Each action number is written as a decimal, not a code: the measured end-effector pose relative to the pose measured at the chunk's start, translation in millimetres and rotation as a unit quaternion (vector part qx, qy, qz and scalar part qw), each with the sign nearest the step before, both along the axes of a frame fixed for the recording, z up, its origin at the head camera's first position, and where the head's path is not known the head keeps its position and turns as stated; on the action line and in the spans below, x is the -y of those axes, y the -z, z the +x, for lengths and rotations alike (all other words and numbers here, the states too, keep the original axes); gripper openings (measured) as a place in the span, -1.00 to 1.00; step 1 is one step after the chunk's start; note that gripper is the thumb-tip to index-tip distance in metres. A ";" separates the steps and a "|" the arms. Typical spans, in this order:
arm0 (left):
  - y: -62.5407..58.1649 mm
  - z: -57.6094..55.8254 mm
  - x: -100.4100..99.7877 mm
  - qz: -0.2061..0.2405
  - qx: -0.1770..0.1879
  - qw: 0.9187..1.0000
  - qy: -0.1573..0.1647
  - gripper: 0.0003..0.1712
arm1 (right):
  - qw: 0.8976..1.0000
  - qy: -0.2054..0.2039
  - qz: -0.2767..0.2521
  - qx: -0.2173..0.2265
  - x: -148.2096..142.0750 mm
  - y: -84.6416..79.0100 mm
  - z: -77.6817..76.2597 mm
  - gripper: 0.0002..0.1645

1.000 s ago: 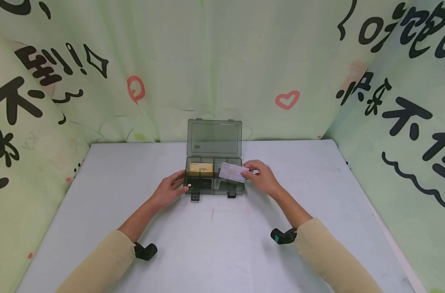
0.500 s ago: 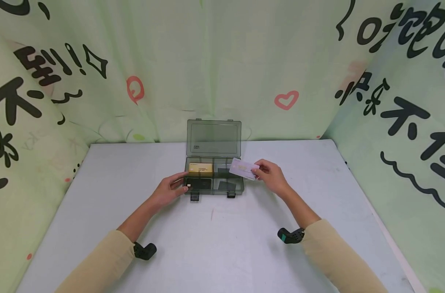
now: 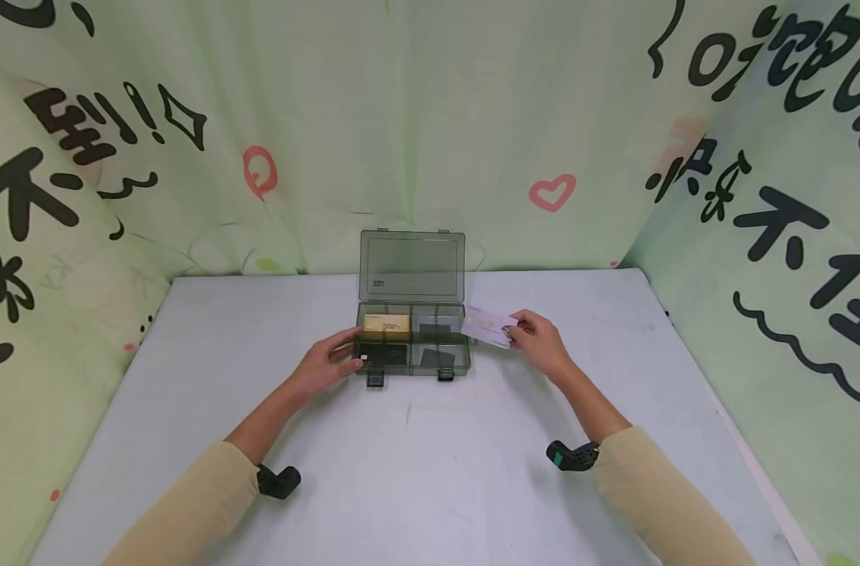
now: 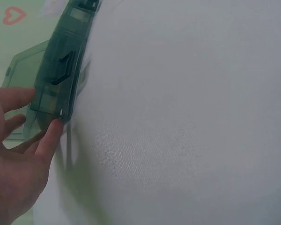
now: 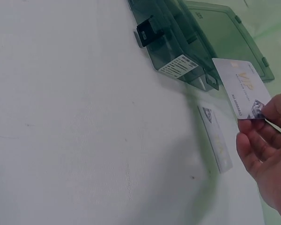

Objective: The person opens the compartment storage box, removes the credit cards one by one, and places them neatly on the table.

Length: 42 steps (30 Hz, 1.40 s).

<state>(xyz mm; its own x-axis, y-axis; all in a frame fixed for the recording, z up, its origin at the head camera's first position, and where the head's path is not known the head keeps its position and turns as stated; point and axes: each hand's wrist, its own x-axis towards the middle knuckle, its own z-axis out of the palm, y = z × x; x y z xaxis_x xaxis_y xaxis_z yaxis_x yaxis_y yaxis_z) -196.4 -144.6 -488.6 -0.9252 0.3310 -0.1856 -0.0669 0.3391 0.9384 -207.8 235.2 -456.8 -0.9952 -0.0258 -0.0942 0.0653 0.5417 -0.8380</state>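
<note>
A smoky see-through divided box (image 3: 413, 363) sits on the table with its lid (image 3: 412, 266) raised. My left hand (image 3: 325, 363) rests at its left end, thumb at the front corner and fingers along the side wall. In the left wrist view those fingers (image 4: 21, 99) are loosely spread. Just off the box's right end, my right hand (image 3: 541, 343) pinches a pale lilac card (image 3: 485, 325) by one corner. The right wrist view shows "VIP" lettering and a gem picture on this card (image 5: 241, 86). Below it a similar pale card (image 5: 215, 140) lies on the table.
In the box's compartments lie a gold card-shaped piece (image 3: 386, 324), a black card (image 3: 386, 355) and dark flat pieces (image 3: 438, 358) on the right. A light green curtain (image 3: 416, 118) with black lettering encloses the white table (image 3: 416, 472) at the back and sides.
My right hand has drawn the lilac card rightward, from above the box's right compartments to past its right edge, uncovering them. My left hand has stayed at the box.
</note>
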 end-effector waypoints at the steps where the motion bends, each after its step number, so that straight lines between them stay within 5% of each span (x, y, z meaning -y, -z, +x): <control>1: -0.2 -0.4 0.1 -0.002 0.001 1.000 0.000 -0.21 | 1.000 0.002 0.000 0.002 -1.7 0.2 -0.1 -0.68; 12: -3.1 -1.3 -2.3 -0.059 0.000 0.998 -0.010 -0.13 | 0.999 0.009 0.035 -0.018 -15.6 6.3 0.0 -0.64; 24: -2.4 -1.0 -2.8 -0.069 -0.006 0.998 -0.009 -0.16 | 0.994 0.031 0.105 -0.004 -25.0 12.2 2.3 -0.63; 42: -2.7 1.1 -2.8 -0.065 -0.014 0.998 -0.007 -0.16 | 0.986 -0.002 0.161 0.045 -22.8 21.2 4.7 -0.57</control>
<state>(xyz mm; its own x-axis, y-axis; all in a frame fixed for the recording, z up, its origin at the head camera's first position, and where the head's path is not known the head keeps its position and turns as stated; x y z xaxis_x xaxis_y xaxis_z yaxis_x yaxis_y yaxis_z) -195.3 -141.8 -485.8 -0.9354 0.2920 -0.1993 -0.0465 0.4573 0.8881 -203.1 258.1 -478.0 -0.9826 0.0163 -0.1852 0.1286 0.7789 -0.6139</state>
